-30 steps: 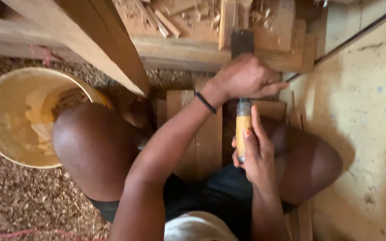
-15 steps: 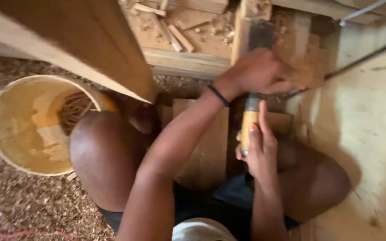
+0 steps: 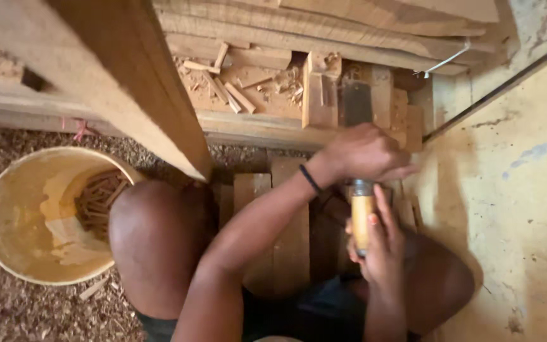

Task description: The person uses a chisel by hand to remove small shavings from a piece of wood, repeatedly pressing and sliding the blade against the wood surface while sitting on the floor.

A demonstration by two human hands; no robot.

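Note:
My right hand (image 3: 378, 244) is wrapped around the yellow wooden handle of a chisel (image 3: 361, 218). The chisel's dark flat blade (image 3: 357, 104) runs forward and lies on a small wooden block (image 3: 381, 95). My left hand (image 3: 365, 152), with a black band on the wrist, covers the chisel just ahead of the handle and presses down on it. I sit low with both knees spread, and the chisel lies between them above some planks (image 3: 289, 234).
A yellow bucket (image 3: 7, 215) with wood sticks inside stands at the left on sawdust. A thick timber beam (image 3: 128, 82) slants across the upper left. Wood chips (image 3: 229, 88) lie on boards ahead. A pale wall or slab (image 3: 514, 202) fills the right.
The view has shifted so that hands, bucket and block sit lower in the frame. Both hands keep their grip on the chisel.

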